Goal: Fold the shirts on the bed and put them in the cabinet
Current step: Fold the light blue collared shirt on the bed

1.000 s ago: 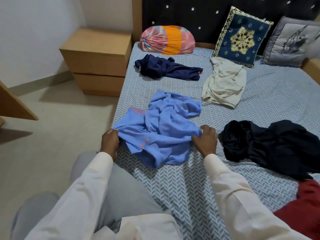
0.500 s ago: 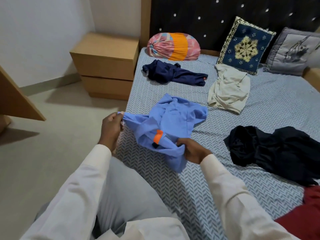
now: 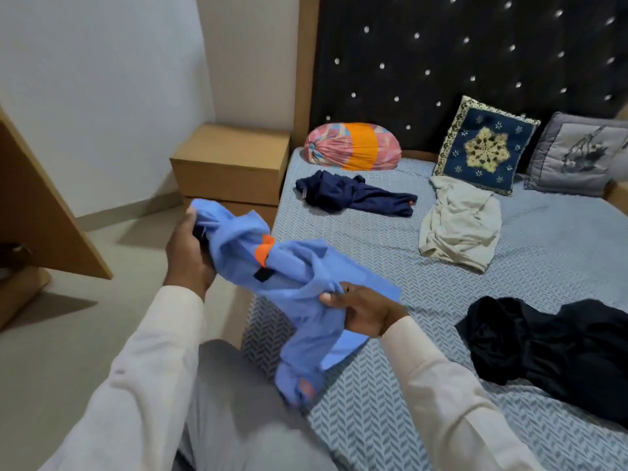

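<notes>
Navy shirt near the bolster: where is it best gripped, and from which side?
Probably take the navy shirt by its bunched left end, coming over the left edge of the bed. It piles thick there, with raised folds easy to pinch, nearest that edge; its other end trails thin toward the middle. The left hand and right hand hold the light blue shirt.

Bed (image 3: 390, 419), herringbone blue-grey sheet. On it: navy shirt (image 3: 353, 195), crumpled; cream shirt (image 3: 458, 226); black garment (image 3: 550, 345), heaped; pink-and-orange bolster (image 3: 351, 146); navy embroidered cushion (image 3: 486, 147); grey cushion (image 3: 577, 154).
</notes>
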`<state>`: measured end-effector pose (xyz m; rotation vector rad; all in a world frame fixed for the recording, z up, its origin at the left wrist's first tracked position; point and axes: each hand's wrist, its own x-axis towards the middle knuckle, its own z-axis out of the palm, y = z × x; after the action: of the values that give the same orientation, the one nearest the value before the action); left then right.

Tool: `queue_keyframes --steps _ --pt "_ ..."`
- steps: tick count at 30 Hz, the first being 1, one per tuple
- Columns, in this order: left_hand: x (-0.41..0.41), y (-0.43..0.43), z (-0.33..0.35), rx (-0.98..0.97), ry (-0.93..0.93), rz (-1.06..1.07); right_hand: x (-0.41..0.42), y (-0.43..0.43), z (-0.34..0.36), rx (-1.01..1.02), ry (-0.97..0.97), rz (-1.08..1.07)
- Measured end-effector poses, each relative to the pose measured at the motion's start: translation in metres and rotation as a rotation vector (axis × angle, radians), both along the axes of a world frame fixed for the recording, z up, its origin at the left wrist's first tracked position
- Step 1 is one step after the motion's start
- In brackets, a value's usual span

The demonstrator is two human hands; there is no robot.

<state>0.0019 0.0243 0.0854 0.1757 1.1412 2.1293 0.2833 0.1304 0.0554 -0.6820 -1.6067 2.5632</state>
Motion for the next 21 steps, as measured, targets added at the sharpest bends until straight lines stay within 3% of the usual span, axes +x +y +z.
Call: queue_keyframes --steps 4,7,10,14,18,21 --pt "0.011 0.04 0.068 0.186 0.115 -0.21 -0.01 0.02 0.036 -0.087 0.236 -0.076" --pt "0.037 0.095 0.099 0.179 0.225 -0.353 0.011 0.042 0.04 -0.2 0.315 -0.231" --pt "0.072 0.15 0.09 0.031 0.553 -0.522 0.049 0.072 0.019 -0.256 0.268 -0.501" --pt "0.121 0.167 0.004 -0.448 1.169 -0.634 0.108 0.084 -0.044 -0.086 -0.154 -0.853" --pt "0.145 0.116 -0.109 -0.758 1.377 -0.89 0.131 0.063 -0.107 0.089 -0.693 -0.758" --pt "0.164 0.08 -0.158 -0.962 1.62 -1.111 0.124 0.052 -0.115 0.239 -0.691 -0.748"
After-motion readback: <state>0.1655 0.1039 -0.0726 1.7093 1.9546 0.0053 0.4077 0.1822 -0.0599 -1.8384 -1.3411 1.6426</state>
